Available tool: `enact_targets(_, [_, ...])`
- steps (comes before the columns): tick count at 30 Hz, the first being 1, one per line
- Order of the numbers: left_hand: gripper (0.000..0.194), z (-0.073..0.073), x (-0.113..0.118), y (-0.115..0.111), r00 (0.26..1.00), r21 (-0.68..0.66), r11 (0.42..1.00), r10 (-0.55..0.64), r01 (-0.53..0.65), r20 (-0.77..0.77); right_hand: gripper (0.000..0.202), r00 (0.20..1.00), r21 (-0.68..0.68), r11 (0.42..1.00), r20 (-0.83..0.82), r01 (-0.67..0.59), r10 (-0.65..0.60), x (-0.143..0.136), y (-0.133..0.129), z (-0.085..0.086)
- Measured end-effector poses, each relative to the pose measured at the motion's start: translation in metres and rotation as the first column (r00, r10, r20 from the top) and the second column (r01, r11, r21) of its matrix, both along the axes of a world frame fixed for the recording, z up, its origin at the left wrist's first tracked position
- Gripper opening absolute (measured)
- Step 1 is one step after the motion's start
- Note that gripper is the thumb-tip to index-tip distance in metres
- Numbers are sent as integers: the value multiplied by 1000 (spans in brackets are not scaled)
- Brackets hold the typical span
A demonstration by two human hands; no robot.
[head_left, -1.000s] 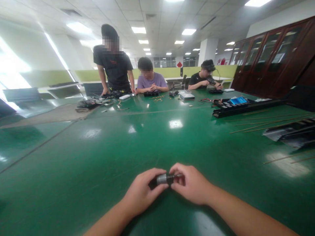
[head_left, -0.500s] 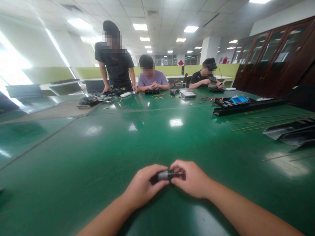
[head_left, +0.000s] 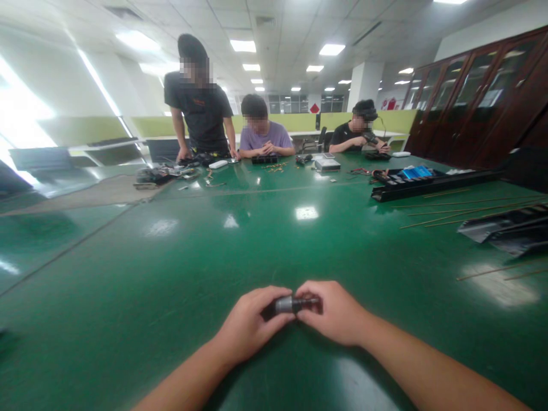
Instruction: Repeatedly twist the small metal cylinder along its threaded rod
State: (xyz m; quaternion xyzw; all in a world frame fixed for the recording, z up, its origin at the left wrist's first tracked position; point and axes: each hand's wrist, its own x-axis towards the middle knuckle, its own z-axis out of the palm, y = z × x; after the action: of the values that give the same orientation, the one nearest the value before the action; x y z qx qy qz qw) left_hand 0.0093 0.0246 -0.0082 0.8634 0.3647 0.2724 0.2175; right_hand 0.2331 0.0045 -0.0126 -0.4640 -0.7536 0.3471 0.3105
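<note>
Near the front of the green table [head_left: 274, 251], both of my hands grip one small grey-and-black cylinder [head_left: 284, 305], which lies sideways and looks like a small motor. My left hand [head_left: 247, 322] wraps its thumb and fingers round the grey body and the dark left end. At the other end, my right hand [head_left: 338, 314] closes its thumb and fingertips round the dark, narrower part with a thin shaft. My fingers hide part of both ends, and the fingertips of the two hands nearly meet.
Black metal channels [head_left: 432, 185] lie at the right, with thin brass-coloured rods [head_left: 466, 212] beside them. Across the table are three people, a grey box [head_left: 327, 165], small brass-coloured pieces [head_left: 274, 166] and a heap of electronic parts [head_left: 156, 174]. Dark wooden cabinets [head_left: 475, 97] line the right wall.
My hands keep nearly the same hold on the cylinder, with only a very slight shift. The standing person across the table has moved a little.
</note>
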Motion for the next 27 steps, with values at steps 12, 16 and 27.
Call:
enact_targets(12, [31,0,-1,0,999,15,1000,13,-12,-32,14,999,43,999,33,-1,0,-1,-2,7])
enact_targets(16, [30,0,0,0,999,11,1000,18,-17,-43,13,1000,47,999,27,-10,9,-1,-1,8])
enact_targets(27, [29,3,3,-3,999,4,1000,30,-30,-38,13,999,49,999,34,-16,14,-1,-1,8])
